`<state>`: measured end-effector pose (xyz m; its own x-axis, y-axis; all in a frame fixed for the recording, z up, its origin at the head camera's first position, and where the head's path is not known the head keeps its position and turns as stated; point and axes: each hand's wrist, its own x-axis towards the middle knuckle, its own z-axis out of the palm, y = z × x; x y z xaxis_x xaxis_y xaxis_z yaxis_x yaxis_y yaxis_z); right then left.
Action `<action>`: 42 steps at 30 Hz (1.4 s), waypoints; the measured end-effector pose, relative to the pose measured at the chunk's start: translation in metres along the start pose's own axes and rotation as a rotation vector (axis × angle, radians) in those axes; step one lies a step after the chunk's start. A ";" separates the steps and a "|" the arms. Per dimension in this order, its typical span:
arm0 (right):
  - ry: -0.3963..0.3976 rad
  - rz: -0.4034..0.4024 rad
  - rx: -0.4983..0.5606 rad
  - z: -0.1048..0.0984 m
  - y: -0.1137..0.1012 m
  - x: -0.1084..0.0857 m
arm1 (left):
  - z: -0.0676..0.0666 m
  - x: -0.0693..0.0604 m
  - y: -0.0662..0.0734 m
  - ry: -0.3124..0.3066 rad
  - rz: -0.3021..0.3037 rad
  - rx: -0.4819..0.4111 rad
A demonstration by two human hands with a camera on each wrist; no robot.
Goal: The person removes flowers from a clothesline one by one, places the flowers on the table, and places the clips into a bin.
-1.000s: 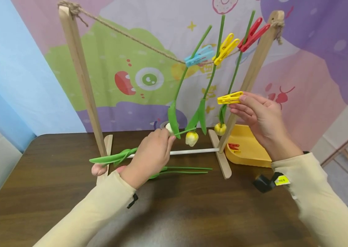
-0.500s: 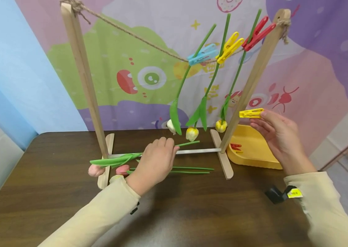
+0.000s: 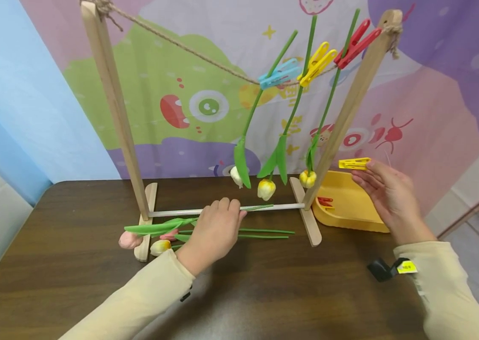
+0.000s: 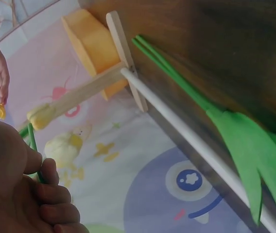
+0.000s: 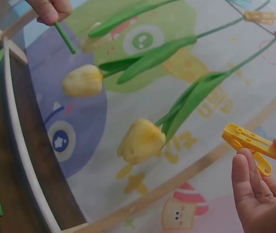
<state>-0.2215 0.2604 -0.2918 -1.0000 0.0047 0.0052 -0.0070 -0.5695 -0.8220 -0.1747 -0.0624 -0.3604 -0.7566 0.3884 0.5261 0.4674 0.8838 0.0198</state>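
Head view: we've got the left hand [image 3: 214, 231] curled round the stem of a pale-pink tulip [image 3: 158, 227], stem end poking out past the fist, bloom by the left foot of the wooden stand [image 3: 114, 89]. Right hand [image 3: 392, 196] pinches a yellow clothespin [image 3: 353, 164], near the right post, above the yellow tray [image 3: 341, 224]. Three clipped tulips [image 3: 280, 158] hang bloom-down from the rope [image 3: 180, 46]; two loose tulips [image 3: 260, 231] lie on the table [image 3: 290, 293].

Left wrist: we see thumb and curled fingers on a green stem.

Right wrist: we see thumb and fingertips pinching the clothespin's handle end, clear of the hanging blooms.
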 end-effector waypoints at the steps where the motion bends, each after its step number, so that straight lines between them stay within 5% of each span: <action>1: 0.000 0.002 0.011 -0.002 0.000 0.001 | 0.001 -0.001 0.001 -0.004 -0.002 0.001; 12: 0.020 0.029 0.094 -0.024 0.009 0.012 | 0.012 -0.013 0.008 -0.049 -0.022 0.008; 19: 0.137 0.097 0.103 -0.039 0.013 0.019 | 0.019 -0.019 0.013 -0.094 -0.035 -0.001; 24: 0.196 0.138 0.094 -0.046 0.015 0.022 | 0.025 -0.025 0.016 -0.078 -0.026 0.006; 42: 0.223 0.250 0.105 -0.063 0.026 0.032 | 0.039 -0.039 0.022 -0.074 -0.051 -0.025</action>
<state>-0.2539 0.2977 -0.3490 -0.9460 0.0268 -0.3231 0.2269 -0.6570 -0.7189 -0.1527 -0.0482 -0.4141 -0.8110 0.3625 0.4592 0.4383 0.8964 0.0663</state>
